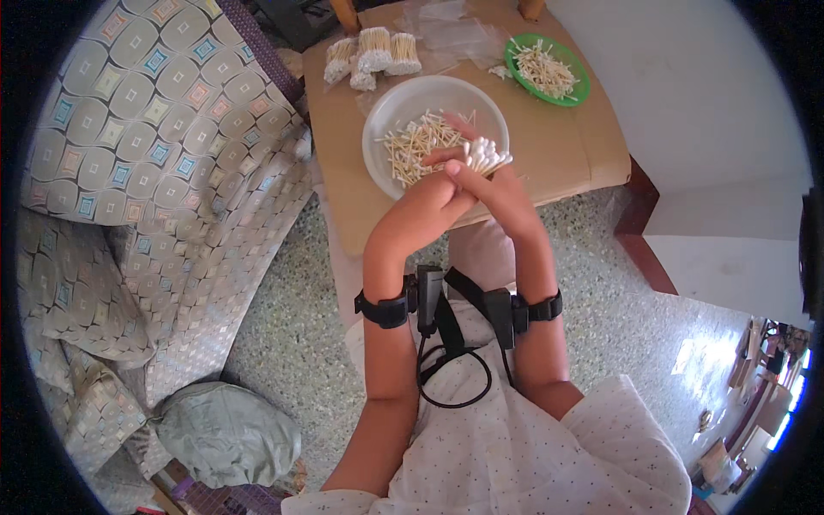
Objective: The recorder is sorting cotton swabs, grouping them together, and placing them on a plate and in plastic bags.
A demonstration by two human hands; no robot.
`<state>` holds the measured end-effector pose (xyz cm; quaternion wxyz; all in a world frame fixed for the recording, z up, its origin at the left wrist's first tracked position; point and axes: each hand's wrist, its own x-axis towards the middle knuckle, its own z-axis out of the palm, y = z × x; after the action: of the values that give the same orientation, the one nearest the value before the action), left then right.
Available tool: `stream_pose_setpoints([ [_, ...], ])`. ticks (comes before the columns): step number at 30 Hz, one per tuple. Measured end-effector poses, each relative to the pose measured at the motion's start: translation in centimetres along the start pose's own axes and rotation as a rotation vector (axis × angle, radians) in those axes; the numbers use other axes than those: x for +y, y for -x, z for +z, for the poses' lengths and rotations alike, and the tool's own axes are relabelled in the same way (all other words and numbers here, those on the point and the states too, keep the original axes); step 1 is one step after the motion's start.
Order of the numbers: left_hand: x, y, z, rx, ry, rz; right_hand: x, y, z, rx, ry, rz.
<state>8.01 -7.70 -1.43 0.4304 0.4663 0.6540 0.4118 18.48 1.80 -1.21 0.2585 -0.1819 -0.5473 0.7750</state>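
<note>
Forearms (386,356) up from the lower edge, black straps (388,312) near both wrists, black cable (490,378) looped between them. Speckled floor (296,279) below; grey sack (227,433) on it, lower left. Both hands meet over the near right part of the white bowl (429,91). Right hand (504,193): grip narrow, holding a bundle (486,157) of cotton swabs, thumb across it, white tips up. Left hand (433,193): bent at the wrist, overlapping the right; fingers partly hidden, so can't tell how wide its grip is or whether it carries any of the bundle. Loose swabs (410,153) lie in the white bowl, pointing every which way, mostly left of the hands. Bowl sits on the cardboard-brown worktop (558,142). Patterned cloth (163,129) off to the left. Farther out on the worktop: green bowl (584,86) at right, more loose swabs in it; packs (374,51) of neatly aligned swabs, grouped at left. Clear plastic bags (459,34) lie flat between those, toward the far edge.
</note>
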Motion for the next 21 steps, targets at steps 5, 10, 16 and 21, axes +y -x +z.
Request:
stream_pose_setpoints([
  [5, 0.0, -0.4, 0.6, 0.173, -0.155, 0.169, 1.1, -0.1, 0.2, 0.009, 0.059, -0.119],
  [10, 0.1, 0.1, -1.5, 0.365, -0.264, 0.13, 1.1, -0.8, -0.9, 0.402, -0.25, -0.21],
  [16, -2.5, -0.4, -1.4, 0.688, -0.747, 0.168, 0.4, -0.5, -1.7, 0.423, -0.302, -0.107],
  [21, -2.9, -1.0, -0.4, 0.65, -0.794, 0.136, 0.8, -1.4, -2.8, 0.338, 1.064, -0.164],
])
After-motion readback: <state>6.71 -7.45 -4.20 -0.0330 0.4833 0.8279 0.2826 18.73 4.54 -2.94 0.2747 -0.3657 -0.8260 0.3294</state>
